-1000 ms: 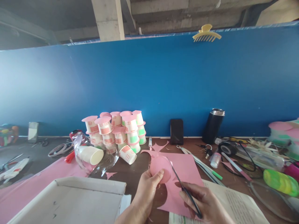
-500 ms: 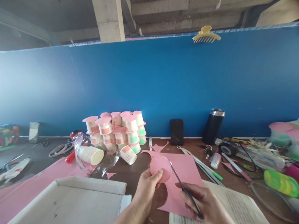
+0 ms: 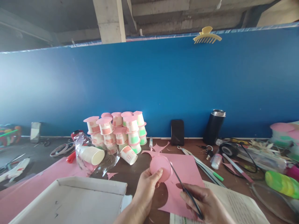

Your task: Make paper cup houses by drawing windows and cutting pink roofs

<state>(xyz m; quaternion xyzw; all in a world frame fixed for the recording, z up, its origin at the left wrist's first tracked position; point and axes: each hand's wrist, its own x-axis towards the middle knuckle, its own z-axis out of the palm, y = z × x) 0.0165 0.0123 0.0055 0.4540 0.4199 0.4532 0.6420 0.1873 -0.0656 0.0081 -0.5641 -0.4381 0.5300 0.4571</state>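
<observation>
Between the thumb and fingers of my left hand (image 3: 151, 183) is a round pink paper disc (image 3: 160, 166), held above the table. My right hand (image 3: 202, 199) is closed around the dark handles of a pair of scissors (image 3: 181, 182). Their blades point up and left, with the tips at the disc's right edge. Below both hands lies a pink paper sheet (image 3: 184, 168) with curved pieces cut from its left side. A printed page (image 3: 233, 202) is partly under that sheet. Small pink offcuts (image 3: 160, 147) lie beyond the disc.
Stacked paper cups (image 3: 120, 135) with pink discs stand at the back left, near a tipped cup (image 3: 128, 155). A white box lid (image 3: 91, 183) fills the front left. A black phone (image 3: 177, 132) and black flask (image 3: 213, 127) stand against the blue partition (image 3: 158, 77). Pens (image 3: 203, 166) lie right.
Hardly anything differs. The whole view shifts by a few pixels, while both hands keep their hold on the disc and the scissors.
</observation>
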